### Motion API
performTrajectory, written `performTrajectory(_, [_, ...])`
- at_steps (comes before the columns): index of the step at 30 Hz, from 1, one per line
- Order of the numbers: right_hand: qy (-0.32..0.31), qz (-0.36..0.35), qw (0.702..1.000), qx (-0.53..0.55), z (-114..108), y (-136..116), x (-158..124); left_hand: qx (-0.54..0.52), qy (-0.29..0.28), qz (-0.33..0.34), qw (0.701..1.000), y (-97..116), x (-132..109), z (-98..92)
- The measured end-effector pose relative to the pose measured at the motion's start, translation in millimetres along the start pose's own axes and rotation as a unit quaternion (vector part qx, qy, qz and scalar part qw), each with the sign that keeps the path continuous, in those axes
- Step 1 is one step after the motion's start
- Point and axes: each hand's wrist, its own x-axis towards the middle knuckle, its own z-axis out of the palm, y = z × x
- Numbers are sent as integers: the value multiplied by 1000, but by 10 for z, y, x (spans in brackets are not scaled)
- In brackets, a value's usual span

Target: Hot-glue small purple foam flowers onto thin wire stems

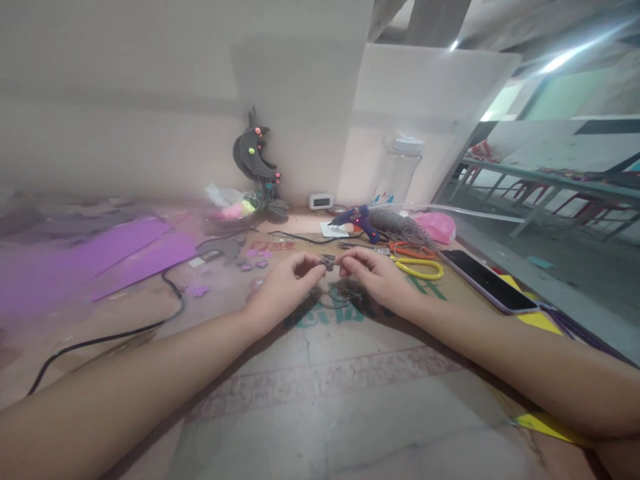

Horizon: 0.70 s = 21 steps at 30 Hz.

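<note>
My left hand [287, 285] is closed in a pinch on a small dark grey piece [327, 261], which looks like wound yarn but is too blurred to be sure. Opposite it, my right hand [375, 277] has thumb and forefinger pressed together at the right end of the same piece. Below the hands, a thin grey strand [333, 305] loops over the printed cardboard [320, 407]. Just behind the right hand lie scissors with yellow handles [425, 269] and a tool with orange handles [413, 250]. Small purple flower cutouts [259, 255] lie beyond the left hand.
A blue glue gun [357, 219] stands behind, beside grey yarn [400, 225] and a clear bottle [399, 167]. A phone [490, 280] lies right, purple sheets [130, 257] left. A black cord [125, 332] crosses the left. A decorated grey moon [250, 155] stands against the panel.
</note>
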Motion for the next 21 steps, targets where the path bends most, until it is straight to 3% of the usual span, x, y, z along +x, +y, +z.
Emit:
performTrajectory(4, [56, -35, 990, -127, -235, 179, 175, -16, 10, -18, 1000, -37, 16, -5])
performTrajectory(7, [-1, -81, 974, -210, -312, 343, 247, -17, -4, -24, 1000, -44, 19, -2])
performTrajectory(11, [-84, -143, 932, -321, -220, 454, 205, -6, -5, -24, 1000, -18, 15, 5])
performTrajectory(15, [-84, -198, 896, -388, -137, 497, 164, -1, -1, -24, 1000, 4, 7, 11])
performTrajectory(18, [-64, -201, 897, -389, -130, 552, 174, -6, -8, -30, 1000, 1, 3, 10])
performTrajectory(21, [-38, -147, 915, -373, -144, 572, 181, -2, -14, -28, 1000, -16, 2, 5])
